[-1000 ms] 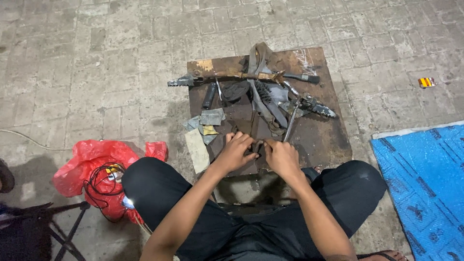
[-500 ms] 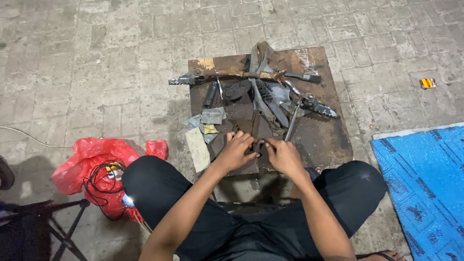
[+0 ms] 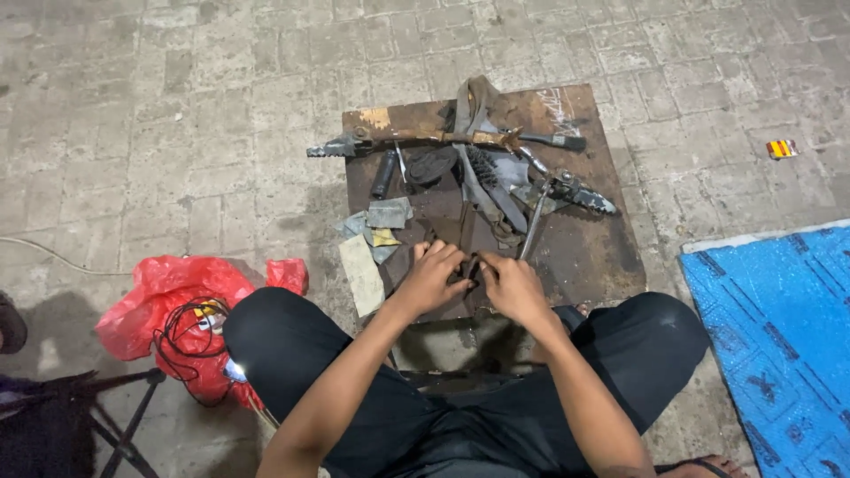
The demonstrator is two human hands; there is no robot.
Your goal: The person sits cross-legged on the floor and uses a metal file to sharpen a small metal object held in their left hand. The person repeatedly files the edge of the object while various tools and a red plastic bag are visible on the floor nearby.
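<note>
I sit cross-legged on a paved floor in front of a rusty metal plate (image 3: 593,257). My left hand (image 3: 431,276) and my right hand (image 3: 511,285) meet at the plate's near edge, both closed around a small dark metal part (image 3: 470,267) held between them. Just beyond my hands a thin rod (image 3: 534,226) slants across the plate. Farther back lie a long rusty bar with a toothed end (image 3: 398,139) and a grey strap (image 3: 482,177). The part's exact shape is hidden by my fingers.
Scraps of sandpaper or cloth (image 3: 367,265) lie on the plate's left edge. A red plastic bag with black cable (image 3: 177,319) sits at my left knee, a folding stand (image 3: 97,416) beside it. A blue tarp (image 3: 779,336) covers the floor at right. A small orange packet (image 3: 782,149) lies far right.
Both hands stay together on the small part at the plate's near edge, with only slight finger shifts. Nothing else on the plate has moved.
</note>
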